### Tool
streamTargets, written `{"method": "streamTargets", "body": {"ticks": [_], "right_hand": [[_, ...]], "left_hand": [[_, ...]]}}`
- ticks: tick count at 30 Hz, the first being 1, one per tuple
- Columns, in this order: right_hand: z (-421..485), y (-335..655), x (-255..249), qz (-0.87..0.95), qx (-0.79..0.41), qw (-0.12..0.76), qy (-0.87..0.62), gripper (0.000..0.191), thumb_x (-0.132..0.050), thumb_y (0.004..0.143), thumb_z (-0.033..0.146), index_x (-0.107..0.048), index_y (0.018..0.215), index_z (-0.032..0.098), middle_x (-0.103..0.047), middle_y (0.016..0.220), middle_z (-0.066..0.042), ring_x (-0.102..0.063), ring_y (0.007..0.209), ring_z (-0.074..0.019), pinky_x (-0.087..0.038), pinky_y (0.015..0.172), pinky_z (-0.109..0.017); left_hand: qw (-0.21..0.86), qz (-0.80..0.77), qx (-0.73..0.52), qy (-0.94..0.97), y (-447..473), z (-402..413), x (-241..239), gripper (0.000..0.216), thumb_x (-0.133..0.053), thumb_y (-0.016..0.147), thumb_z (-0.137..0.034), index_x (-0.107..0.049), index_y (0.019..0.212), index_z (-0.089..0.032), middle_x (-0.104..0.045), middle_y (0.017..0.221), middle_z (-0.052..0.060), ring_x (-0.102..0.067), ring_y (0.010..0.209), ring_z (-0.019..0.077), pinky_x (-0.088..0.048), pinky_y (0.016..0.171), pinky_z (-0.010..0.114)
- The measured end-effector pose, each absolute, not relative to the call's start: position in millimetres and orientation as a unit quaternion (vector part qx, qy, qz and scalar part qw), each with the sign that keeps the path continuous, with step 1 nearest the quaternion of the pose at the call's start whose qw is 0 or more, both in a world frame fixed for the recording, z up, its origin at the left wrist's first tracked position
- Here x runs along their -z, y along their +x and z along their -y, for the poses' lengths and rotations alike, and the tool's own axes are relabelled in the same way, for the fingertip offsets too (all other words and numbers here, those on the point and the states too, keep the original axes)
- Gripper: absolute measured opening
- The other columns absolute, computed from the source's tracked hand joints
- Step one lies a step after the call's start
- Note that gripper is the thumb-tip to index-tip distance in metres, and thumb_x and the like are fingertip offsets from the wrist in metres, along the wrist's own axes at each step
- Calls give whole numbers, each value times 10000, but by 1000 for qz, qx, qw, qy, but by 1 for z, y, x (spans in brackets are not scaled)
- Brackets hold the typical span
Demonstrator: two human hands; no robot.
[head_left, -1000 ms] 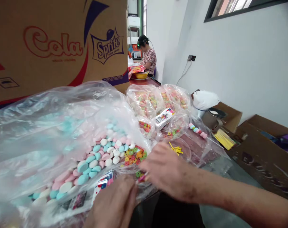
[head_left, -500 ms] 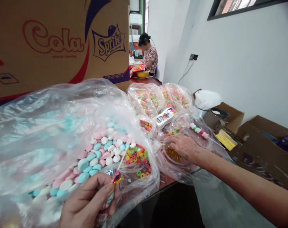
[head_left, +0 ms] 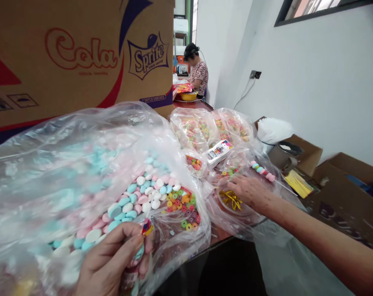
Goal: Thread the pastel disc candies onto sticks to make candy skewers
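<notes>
At the lower left my left hand (head_left: 112, 259) is closed around a wrapped candy stick (head_left: 139, 253), its gathered wrapper top printed red, blue and yellow. Pale blue candy shows through the clear wrapping below; my fingers cover much of it. Over a round clear tub (head_left: 219, 201) my right hand (head_left: 248, 191) bends its fingers down together at the rim. Gold twist ties (head_left: 231, 200) lie in that tub just beside the fingertips. Whatever the fingertips may pinch is hidden.
A large plastic bag (head_left: 90, 164) spills pastel candies (head_left: 121, 209) beside ring candies (head_left: 183, 205). Behind are bagged rings (head_left: 195, 129), printed cards (head_left: 219, 152) and a candy skewer (head_left: 262, 170). A cardboard box (head_left: 81, 53) stands at back left; a co-worker (head_left: 199, 74) sits beyond.
The view has turned slightly left. The thin white stick that rose above my left hand no longer shows. My right hand stays at the tub, where the gold ties now show more plainly.
</notes>
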State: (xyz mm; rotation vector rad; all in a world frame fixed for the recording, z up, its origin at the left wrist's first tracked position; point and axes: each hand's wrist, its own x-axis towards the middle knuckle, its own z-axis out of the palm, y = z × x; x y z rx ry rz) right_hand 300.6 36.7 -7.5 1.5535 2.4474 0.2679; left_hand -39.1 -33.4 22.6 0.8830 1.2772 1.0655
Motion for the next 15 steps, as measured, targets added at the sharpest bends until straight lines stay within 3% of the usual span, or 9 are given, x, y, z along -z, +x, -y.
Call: {"method": "streamTargets", "body": {"ticks": [4,15], "right_hand": [[-38,305,12,-838,-107,99,526,302,-475,892,86,-628,1133,185,-701,993,-99,-666,907,-247,-445,625,-299],[-30,303,19,-827,-143,56,541,183,-484,870,76,-624,907,187,-680,882,-75,-635,832,-222,-361,600,-288]], "left_hand": [[595,-538,-473,365,-45,32,-20,287,-781,718,-412,-618,643,-188,-614,583,-10,-510,438,90,-381,412,170],[579,-540,-488,369,-50,35,-25,247,-735,767,-362,-589,665,-190,-593,519,-27,-510,418,102,-388,412,182]]}}
